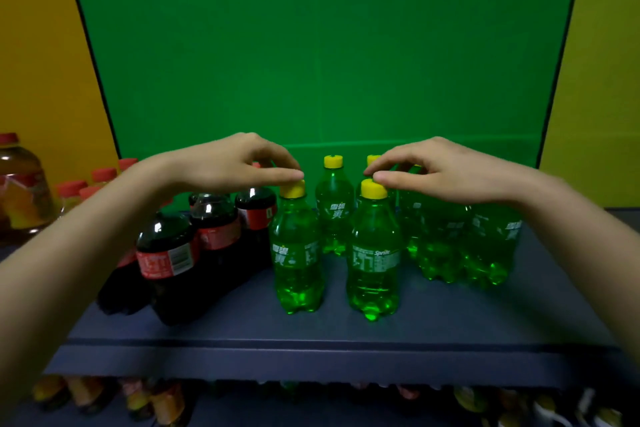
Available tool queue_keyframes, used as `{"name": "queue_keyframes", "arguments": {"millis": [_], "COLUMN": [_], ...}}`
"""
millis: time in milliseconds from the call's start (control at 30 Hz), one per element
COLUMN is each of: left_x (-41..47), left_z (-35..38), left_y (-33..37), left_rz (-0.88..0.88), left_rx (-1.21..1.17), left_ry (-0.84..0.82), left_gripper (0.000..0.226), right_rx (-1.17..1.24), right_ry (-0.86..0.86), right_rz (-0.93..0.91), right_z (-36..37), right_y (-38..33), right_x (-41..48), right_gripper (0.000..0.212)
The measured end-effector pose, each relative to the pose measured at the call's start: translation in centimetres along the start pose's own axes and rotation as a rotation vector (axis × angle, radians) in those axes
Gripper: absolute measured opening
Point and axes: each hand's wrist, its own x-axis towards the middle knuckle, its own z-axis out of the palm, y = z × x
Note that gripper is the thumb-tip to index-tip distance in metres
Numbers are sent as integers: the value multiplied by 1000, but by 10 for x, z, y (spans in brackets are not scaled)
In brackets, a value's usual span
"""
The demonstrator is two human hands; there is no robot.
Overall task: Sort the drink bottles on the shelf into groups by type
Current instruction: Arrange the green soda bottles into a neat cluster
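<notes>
We see the left hand (pixel 235 163) with thumb and fingertips drawn together on the yellow cap of the near left green bottle (pixel 297 253). The right hand (pixel 440 170) does the same at the near right green bottle (pixel 374 253). Actual pinch: we cannot tell, fingertips blur. Both bottles stand upright mid-shelf (pixel 346 340), with cola bottles (pixel 166 253) left and more green bottles (pixel 467 243) far right.

On the shelf (pixel 450 322), the cola bottles (pixel 166 253) stand grouped at the left and the Sprite bottles (pixel 374 270) to their right, two of these standing before the rest.
</notes>
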Motion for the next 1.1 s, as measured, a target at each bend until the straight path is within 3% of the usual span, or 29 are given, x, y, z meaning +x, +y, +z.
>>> {"name": "queue_keyframes", "arguments": {"millis": [100,200,300,433,600,733,833,1100], "left_x": [1,5,10,19,34,43,46,50], "left_z": [9,15,17,20,30,36,38,43], "left_y": [-1,-3,-6,-8,-9,-8,-6,-1], "left_rz": [44,114,136,130,129,131,129,107], "left_rx": [-59,-93,-110,-124,-113,-129,-166,-167], "left_ry": [-33,-34,-25,-10,53,87,101,120], "left_gripper": [49,43,35,26,30,37,45,50], "right_rx": [85,94,-12,-164,-323,-90,-9,-249], "right_ry": [-10,-51,-15,23,77,-119,-207,-32], "right_rz": [37,38,44,116,209,124,77,124], "right_z": [1,2,5,3,7,-3,-9,8], "right_y": [-7,-12,-12,-6,1,6,8,17], "right_x": [1,1,3,7,11,8,8,24], "right_gripper": [49,43,31,36,47,31,30,31]}}
